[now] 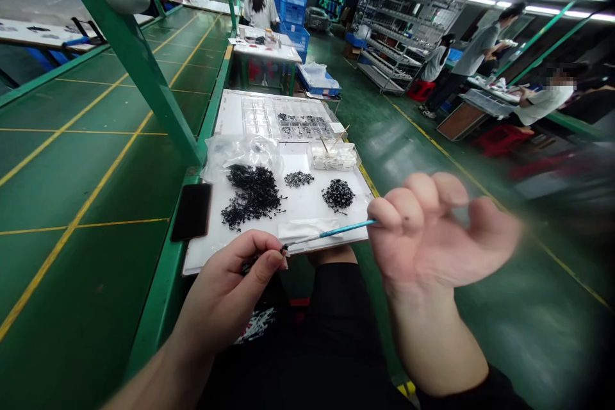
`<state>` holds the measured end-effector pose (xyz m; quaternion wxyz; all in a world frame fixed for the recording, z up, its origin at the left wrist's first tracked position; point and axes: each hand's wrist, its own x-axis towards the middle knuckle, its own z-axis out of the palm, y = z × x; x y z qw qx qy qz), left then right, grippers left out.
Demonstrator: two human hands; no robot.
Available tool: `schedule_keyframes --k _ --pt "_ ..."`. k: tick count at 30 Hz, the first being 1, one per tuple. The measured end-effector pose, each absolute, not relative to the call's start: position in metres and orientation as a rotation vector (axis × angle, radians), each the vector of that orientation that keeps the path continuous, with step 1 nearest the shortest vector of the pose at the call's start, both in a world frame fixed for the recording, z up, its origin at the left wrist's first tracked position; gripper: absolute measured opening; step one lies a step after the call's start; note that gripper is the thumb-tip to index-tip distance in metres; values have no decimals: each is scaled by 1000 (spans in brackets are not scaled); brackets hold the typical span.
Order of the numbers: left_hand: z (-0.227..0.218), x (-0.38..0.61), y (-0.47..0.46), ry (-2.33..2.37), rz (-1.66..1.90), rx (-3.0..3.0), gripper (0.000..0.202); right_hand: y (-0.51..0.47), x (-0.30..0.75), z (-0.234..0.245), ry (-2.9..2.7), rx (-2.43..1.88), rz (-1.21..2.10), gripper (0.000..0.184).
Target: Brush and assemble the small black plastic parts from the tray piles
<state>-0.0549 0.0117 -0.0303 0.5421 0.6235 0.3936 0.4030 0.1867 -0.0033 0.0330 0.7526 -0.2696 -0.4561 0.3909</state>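
Observation:
My left hand (240, 278) pinches a small black part (284, 248) between thumb and forefinger, above the front edge of the white work board (202, 257). In my right hand (423, 230), the curled fingers hold a thin blue stick (346, 228) with a greyish tip, perhaps a brush. Its tip meets the black part or lies right beside it; which one I cannot tell. Behind the hands are a large heap of black parts (254, 195), a smaller black pile (337, 195) and a little grey-black pile (298, 178). A folded white cloth or tissue (302, 228) lies close behind the stick.
A dark phone (191, 212) lies at the board's left edge. Farther back are a clear plastic bag (243, 152), a divided clear tray (288, 120) and a white box (334, 157) with sticks. A green post (139, 70) rises at left. Several people sit or stand farther off.

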Motion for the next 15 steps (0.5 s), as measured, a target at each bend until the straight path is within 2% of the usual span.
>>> schedule_keyframes --k 7,11,13,15 --pt "-31 -57 13 932 965 1530 19 -2 194 38 -783 -420 964 22" --pt "-29 -59 11 948 978 1500 17 17 207 42 -824 -412 880 23" --pt "-30 -60 10 971 989 1470 17 43 212 35 -990 -659 716 23" --pt "-32 -62 10 1005 988 1458 20 77 212 17 -1242 -1194 502 24"
